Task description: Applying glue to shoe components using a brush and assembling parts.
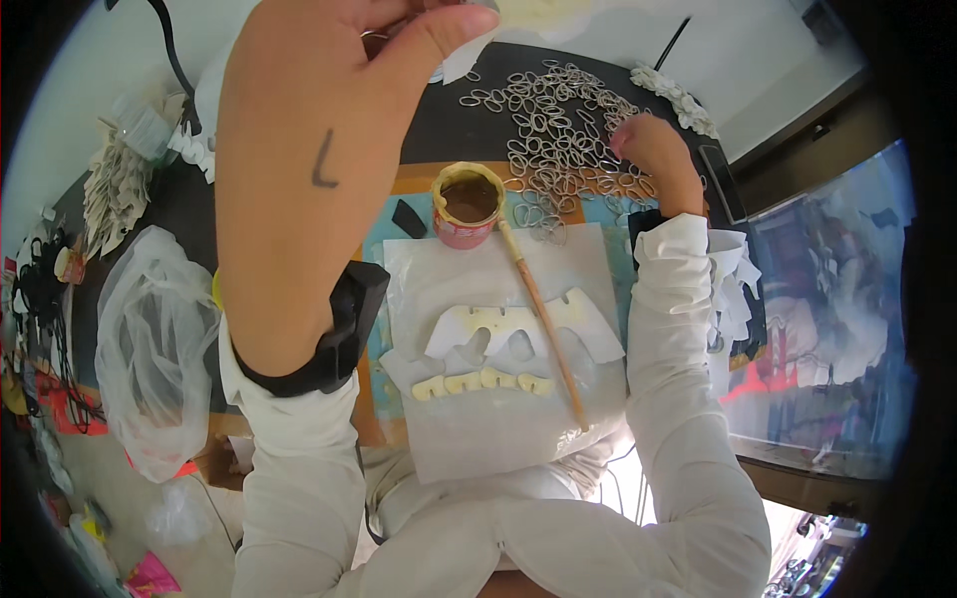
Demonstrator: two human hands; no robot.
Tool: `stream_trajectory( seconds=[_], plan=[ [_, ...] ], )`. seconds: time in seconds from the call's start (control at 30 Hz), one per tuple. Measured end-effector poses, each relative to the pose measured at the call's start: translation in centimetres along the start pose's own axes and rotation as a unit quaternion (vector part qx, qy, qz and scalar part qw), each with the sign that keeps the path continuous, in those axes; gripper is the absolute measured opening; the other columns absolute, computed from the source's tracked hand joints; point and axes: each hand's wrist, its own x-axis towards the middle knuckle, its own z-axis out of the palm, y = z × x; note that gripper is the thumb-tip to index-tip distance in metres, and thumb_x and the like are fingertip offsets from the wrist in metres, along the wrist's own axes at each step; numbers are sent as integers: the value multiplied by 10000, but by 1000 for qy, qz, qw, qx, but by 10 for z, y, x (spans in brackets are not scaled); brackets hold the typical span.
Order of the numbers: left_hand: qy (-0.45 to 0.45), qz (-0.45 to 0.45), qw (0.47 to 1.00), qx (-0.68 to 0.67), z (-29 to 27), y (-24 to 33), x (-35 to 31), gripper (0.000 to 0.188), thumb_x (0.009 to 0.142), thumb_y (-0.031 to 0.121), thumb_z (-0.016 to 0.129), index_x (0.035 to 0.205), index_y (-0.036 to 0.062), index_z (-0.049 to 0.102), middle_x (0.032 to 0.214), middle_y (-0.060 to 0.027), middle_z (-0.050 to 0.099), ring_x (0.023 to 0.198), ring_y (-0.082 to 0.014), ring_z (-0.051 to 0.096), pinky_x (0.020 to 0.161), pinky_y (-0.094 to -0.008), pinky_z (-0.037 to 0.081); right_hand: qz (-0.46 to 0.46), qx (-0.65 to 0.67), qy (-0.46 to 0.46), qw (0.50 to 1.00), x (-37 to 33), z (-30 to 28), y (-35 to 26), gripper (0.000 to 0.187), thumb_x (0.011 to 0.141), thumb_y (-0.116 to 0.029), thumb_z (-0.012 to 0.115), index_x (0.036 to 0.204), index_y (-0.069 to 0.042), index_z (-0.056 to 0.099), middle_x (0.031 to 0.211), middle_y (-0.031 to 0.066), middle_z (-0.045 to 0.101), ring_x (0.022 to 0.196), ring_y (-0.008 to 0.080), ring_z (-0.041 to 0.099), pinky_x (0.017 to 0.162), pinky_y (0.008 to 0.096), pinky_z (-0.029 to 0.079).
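Observation:
My left hand (389, 35) is raised high near the top edge, its fingers curled toward the thumb and partly cut off by the frame. A white piece (461, 62) shows just beneath its thumb; whether the fingers hold it is hidden. At the right edge of a pile of oval metal rings (558, 125), my right hand (653, 154) bends down with curled fingers; anything in them is hidden. A tub of brown paste (467, 204) stands between the arms. Below it, a brush with a wooden handle (543, 319) lies across white cut pieces (488, 331) and a row of small cream-edged pieces (483, 382).
A white sheet (429, 439) covers the near work surface. A black block (409, 219) lies left of the tub. White strips (675, 100) sit at the back right. A clear plastic bag (155, 349) hangs left; a plastic-covered, framed panel (827, 319) stands right.

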Motion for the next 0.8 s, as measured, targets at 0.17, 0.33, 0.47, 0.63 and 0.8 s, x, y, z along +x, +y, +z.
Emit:
stream_trajectory(
  seconds=[0.17,0.33,0.47,0.63,0.8],
  plan=[
    [-34,-46,998,-27,0,-16,2,224,888,186,717,1019,7,684,862,-23,702,733,-57,586,686,-188,435,46,-40,-116,991,-7,3,9,170,676,-137,715,838,-137,764,861,130,721,825,307,700,727,392,550],
    [-16,-38,997,-65,5,-14,4,222,897,164,701,1015,-23,679,873,-43,714,780,-59,599,726,-178,447,87,-148,-173,970,-4,8,-8,437,597,-311,893,931,-68,751,970,165,723,918,336,700,762,422,556],
    [-39,-106,990,-81,16,1,3,197,900,152,694,991,-22,674,849,-42,706,796,-65,607,741,-178,451,65,-162,-182,968,-3,9,-5,261,610,-266,836,806,-114,755,773,126,715,721,292,700,655,379,546],
    [-66,18,996,-50,6,-24,5,174,890,153,695,969,3,658,757,-10,645,700,-65,529,659,-198,416,13,-126,-83,988,-11,-3,-15,253,629,-216,819,830,-80,750,882,160,720,833,322,707,699,394,550],
    [-142,-7,990,4,14,-26,-2,176,878,154,695,959,4,647,713,-25,595,662,-78,485,594,-235,386,-43,135,13,990,-29,-49,-35,209,724,-96,779,905,-35,696,854,125,711,790,215,691,714,327,531]
  ],
)
